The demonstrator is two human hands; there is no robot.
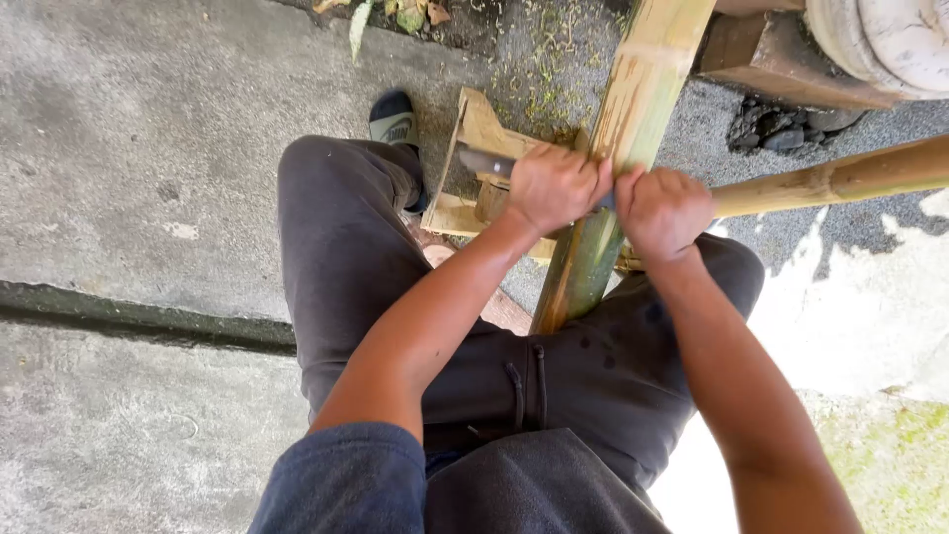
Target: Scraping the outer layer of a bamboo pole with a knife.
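Bamboo, a thick green-yellow pole slanting up from between the knees, looks stiff, heavy and smooth-skinned – left hand and right hand fist tight on a dark metal blade laid across it, best gripped at both ends.

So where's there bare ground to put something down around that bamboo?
Bare concrete lies left of the dark trousers, cut by a dark groove. It is crowded where both hands, left and right, grip a blade across the thick bamboo pole, above the wooden frame.
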